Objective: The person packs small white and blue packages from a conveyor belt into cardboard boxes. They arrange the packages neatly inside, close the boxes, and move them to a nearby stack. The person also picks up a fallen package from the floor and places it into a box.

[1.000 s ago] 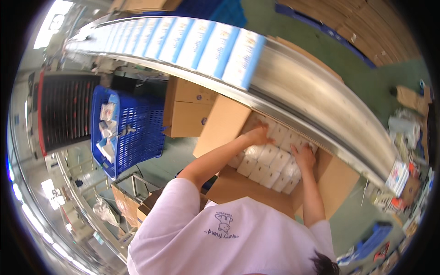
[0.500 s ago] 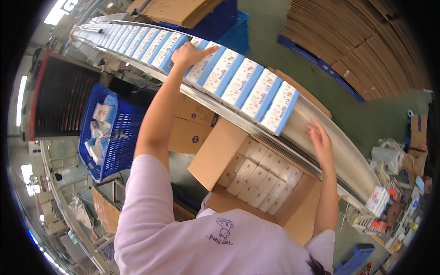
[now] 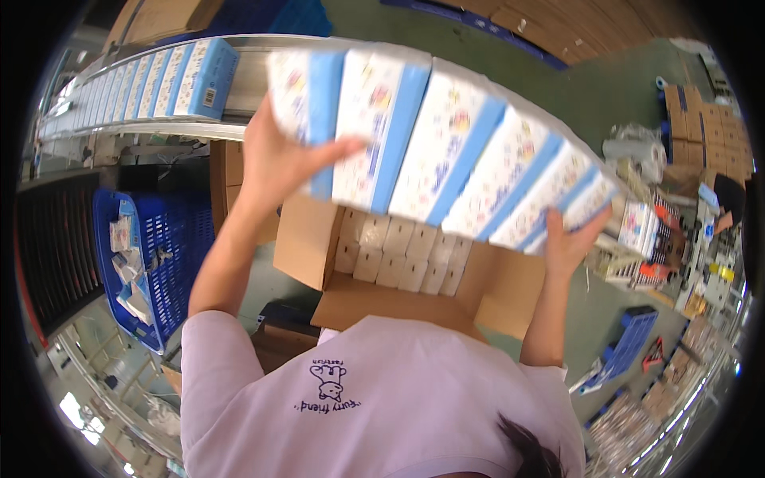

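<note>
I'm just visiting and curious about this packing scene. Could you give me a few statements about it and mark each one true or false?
1. Both hands grip one row of blue-and-white packs, the left hand at one end and the right hand at the other. True.
2. The open cardboard box is empty. False: white packs already lie inside.
3. More packs wait on the conveyor. True.
4. The crate at the left is red. False: it is blue.
</note>
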Demonstrator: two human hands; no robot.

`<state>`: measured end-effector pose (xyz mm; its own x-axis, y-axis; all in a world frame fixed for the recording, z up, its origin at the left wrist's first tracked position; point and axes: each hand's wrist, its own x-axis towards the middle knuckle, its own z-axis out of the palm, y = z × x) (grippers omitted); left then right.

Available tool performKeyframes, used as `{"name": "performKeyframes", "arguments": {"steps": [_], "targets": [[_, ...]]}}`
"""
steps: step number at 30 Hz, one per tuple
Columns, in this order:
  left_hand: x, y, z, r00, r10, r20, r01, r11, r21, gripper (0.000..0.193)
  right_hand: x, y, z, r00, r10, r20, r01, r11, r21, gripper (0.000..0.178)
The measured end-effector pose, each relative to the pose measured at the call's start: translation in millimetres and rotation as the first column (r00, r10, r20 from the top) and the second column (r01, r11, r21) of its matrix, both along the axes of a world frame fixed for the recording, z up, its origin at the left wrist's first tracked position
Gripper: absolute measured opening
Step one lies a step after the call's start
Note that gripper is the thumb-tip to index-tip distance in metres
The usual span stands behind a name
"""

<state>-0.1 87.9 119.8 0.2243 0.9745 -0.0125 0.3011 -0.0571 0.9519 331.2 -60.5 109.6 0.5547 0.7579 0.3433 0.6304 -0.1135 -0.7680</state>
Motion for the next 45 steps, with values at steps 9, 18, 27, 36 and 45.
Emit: {"name": "performKeyframes", "arguments": {"steps": [9, 18, 27, 36, 45], "targets": [[-7, -119, -132, 0.381, -0.692, -0.613, 0.337, 0.721, -0.605, 0.058, -42, -120, -86, 0.938, 0.299, -0.173, -0.287, 0.396, -0.872, 0.065], [1, -134, -160, 0.316, -0.66, -0.681, 0.584, 0.702, -0.408, 0.055, -63, -114, -129, 0.822, 0.569, -0.031, -0.306, 0.395, -0.866, 0.045], [-57, -120, -148, 0.885, -0.294, -0.36, 0.413, 0.853, 0.319, 0.04, -61, -72, -83, 0.702, 0.665, -0.254, -0.642, 0.437, -0.63, 0.041], [-266, 157, -66, 0.183, 0.536, -0.824, -0.116, 0.844, 0.523, 0.064, -31, 111, -55, 0.905, 0.404, -0.135, -0.426, 0.873, -0.238, 0.027], [-156, 192, -57, 0.517, -0.096, -0.851, -0.075, 0.985, -0.157, 0.109, -46, 117, -86, 0.84, 0.385, -0.383, -0.506, 0.811, -0.294, 0.033]]}}
